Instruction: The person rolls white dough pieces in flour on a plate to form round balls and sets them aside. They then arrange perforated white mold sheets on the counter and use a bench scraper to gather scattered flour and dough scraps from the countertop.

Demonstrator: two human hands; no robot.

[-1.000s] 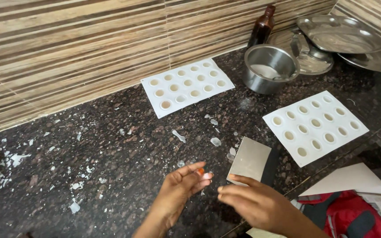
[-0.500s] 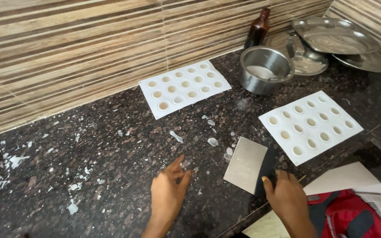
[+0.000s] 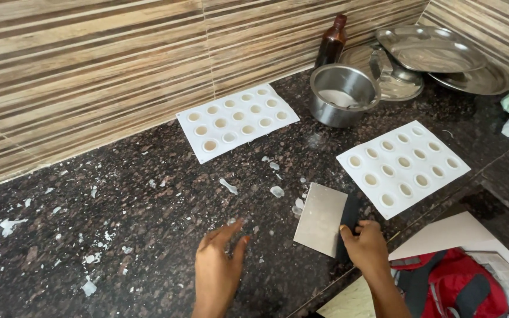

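A flat metal scraper (image 3: 321,219) is gripped by its dark handle in the right hand (image 3: 365,242), blade angled to the counter (image 3: 148,200), lower centre, the left hand (image 3: 218,266) spread flat beside

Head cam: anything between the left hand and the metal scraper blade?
Only bare dark granite countertop with a few small white flecks between the left hand and the scraper, which the right hand grips by its black handle.

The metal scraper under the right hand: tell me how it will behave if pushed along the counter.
The metal scraper looks like a thin flat sheet, so probably stiff and light. Lying flat on the polished granite counter, it should slide easily rather than tip. The right hand holds its dark handle edge, which likely gives grip.
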